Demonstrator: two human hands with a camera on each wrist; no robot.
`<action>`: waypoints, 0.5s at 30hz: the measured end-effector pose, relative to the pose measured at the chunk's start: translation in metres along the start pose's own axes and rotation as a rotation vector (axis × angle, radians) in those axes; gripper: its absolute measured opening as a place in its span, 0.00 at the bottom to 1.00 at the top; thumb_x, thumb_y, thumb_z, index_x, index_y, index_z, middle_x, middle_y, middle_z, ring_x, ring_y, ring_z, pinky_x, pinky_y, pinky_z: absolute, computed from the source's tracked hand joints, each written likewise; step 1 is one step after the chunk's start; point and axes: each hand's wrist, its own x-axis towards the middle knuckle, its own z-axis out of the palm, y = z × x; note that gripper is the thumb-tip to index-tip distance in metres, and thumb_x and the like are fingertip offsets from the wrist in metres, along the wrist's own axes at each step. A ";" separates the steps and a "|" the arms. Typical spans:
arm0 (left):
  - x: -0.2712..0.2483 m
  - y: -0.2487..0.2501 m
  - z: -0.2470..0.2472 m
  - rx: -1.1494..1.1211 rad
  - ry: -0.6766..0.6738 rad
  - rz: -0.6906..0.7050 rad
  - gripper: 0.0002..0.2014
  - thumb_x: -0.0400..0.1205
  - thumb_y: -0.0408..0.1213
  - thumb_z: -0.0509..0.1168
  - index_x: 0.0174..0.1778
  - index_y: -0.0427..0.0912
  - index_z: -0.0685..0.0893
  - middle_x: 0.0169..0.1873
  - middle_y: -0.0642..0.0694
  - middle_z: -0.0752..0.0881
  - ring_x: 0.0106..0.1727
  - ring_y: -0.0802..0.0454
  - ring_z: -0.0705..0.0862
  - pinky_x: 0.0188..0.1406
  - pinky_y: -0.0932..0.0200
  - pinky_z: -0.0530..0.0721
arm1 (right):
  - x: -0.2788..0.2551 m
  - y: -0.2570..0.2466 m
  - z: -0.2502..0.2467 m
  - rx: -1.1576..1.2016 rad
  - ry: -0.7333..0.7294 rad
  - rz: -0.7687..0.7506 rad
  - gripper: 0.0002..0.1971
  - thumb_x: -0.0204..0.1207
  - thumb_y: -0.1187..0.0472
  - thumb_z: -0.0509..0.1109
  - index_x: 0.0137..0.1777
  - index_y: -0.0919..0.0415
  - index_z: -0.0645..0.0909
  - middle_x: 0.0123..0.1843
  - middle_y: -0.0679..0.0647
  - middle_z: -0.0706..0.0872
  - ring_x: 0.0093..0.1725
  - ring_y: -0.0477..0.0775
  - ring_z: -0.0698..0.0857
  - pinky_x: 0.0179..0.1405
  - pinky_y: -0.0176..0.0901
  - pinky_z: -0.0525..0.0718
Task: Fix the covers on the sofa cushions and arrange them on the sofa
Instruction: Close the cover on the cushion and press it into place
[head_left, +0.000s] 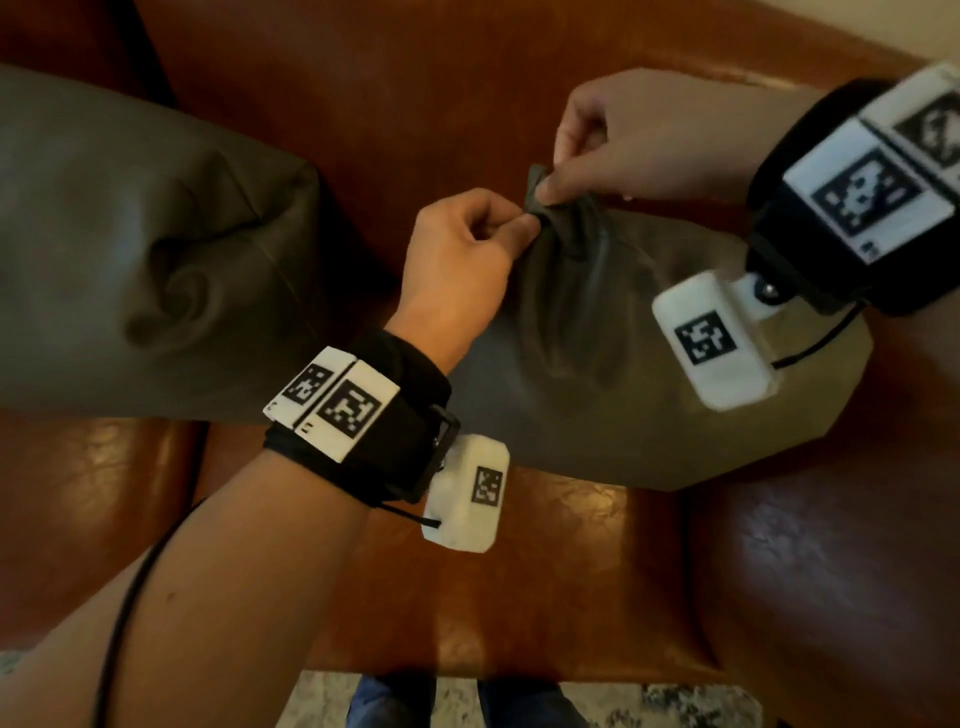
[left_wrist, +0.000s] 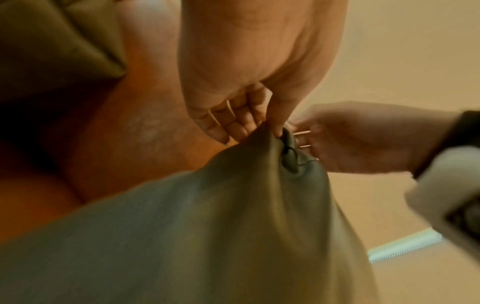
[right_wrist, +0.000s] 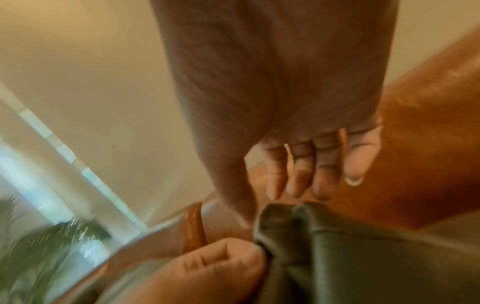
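Observation:
An olive-grey cushion cover (head_left: 597, 364) with its cushion inside lies on the brown leather sofa (head_left: 519, 571), right of centre. Its upper corner is bunched into a small peak. My left hand (head_left: 519, 223) pinches that peak from the left. My right hand (head_left: 550, 187) pinches the tip of the same corner from above. In the left wrist view, the left hand (left_wrist: 270, 129) holds the cover (left_wrist: 233, 205) at a puckered seam with a dark thread. In the right wrist view, the right hand (right_wrist: 259, 205) has its thumb against the cover (right_wrist: 337, 246).
A second olive-grey cushion (head_left: 156, 249) leans against the sofa back at the left. The sofa's right armrest (head_left: 831, 571) bulges beside the seat. A patterned rug (head_left: 322, 696) and my legs in jeans (head_left: 389, 701) are at the bottom edge. A wall and window (right_wrist: 39, 154) lie behind.

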 end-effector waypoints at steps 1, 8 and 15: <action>-0.002 -0.001 -0.001 -0.093 -0.013 -0.044 0.06 0.82 0.34 0.68 0.43 0.36 0.87 0.41 0.35 0.87 0.41 0.49 0.83 0.46 0.50 0.84 | -0.005 0.000 0.002 -0.044 0.020 -0.045 0.15 0.73 0.43 0.73 0.49 0.52 0.80 0.40 0.47 0.80 0.38 0.45 0.77 0.38 0.44 0.75; -0.005 -0.002 -0.002 -0.354 -0.045 -0.208 0.08 0.85 0.30 0.62 0.45 0.36 0.85 0.39 0.41 0.86 0.41 0.50 0.84 0.46 0.55 0.82 | -0.010 0.001 0.014 -0.096 0.082 -0.159 0.10 0.76 0.48 0.73 0.42 0.55 0.84 0.36 0.43 0.81 0.35 0.39 0.78 0.32 0.32 0.71; -0.013 -0.013 0.002 -0.491 -0.014 -0.242 0.10 0.86 0.32 0.61 0.42 0.41 0.85 0.37 0.46 0.86 0.42 0.53 0.84 0.52 0.54 0.84 | -0.010 0.005 0.009 0.145 -0.034 0.017 0.09 0.78 0.49 0.71 0.45 0.53 0.88 0.45 0.49 0.88 0.48 0.48 0.84 0.42 0.38 0.77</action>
